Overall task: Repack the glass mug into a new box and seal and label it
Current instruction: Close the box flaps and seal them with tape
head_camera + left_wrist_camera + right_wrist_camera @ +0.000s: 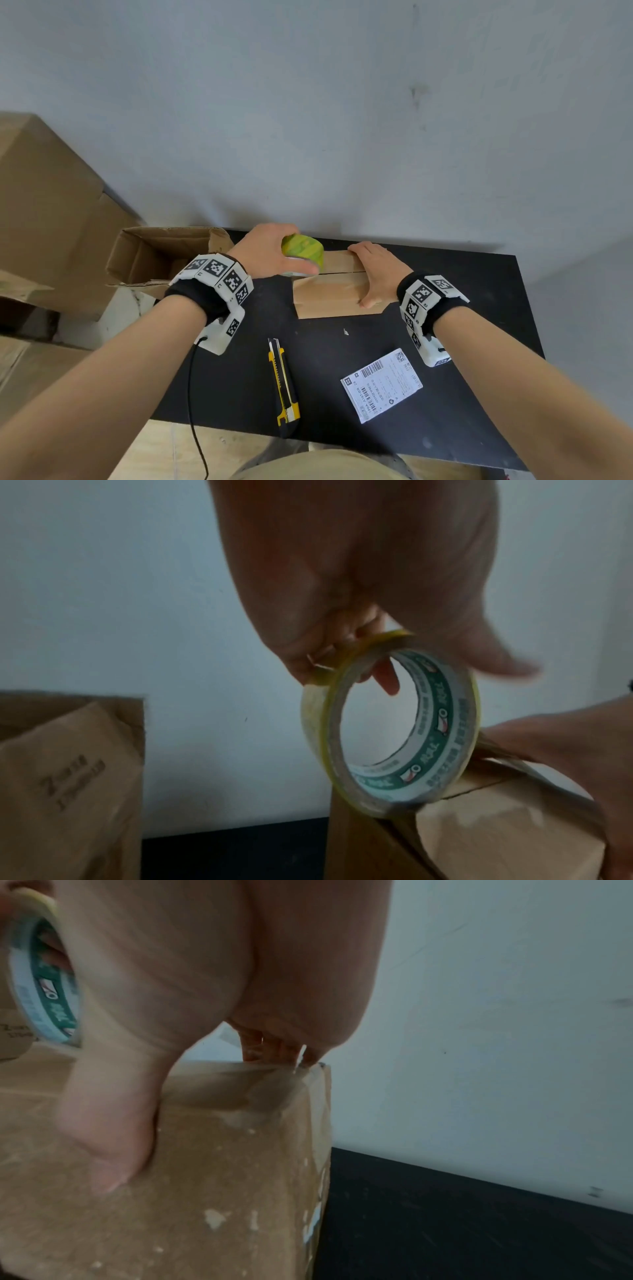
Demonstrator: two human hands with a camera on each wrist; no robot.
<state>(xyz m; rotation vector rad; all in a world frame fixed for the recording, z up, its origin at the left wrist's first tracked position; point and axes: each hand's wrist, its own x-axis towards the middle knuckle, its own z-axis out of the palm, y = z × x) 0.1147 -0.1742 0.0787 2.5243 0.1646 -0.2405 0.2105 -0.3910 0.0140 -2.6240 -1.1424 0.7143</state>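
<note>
A closed cardboard box (329, 294) stands on the black table (239, 370) near the wall. My left hand (274, 255) grips a green-and-yellow tape roll (303, 251) at the left end of the box's top seam. In the left wrist view the tape roll (455, 737) stands on edge on the box (479, 831), and a clear strip runs from it toward my right hand (565, 750). My right hand (371, 274) clasps the box's right end, fingers over the far edge and thumb (109, 1150) on the near side. The glass mug is hidden.
An open, empty-looking cardboard box (161, 257) stands off the table's left end, with bigger cartons (44, 212) behind it. A yellow box cutter (284, 380) and a printed shipping label (382, 383) lie on the table in front of the box. The grey wall (342, 120) is close behind.
</note>
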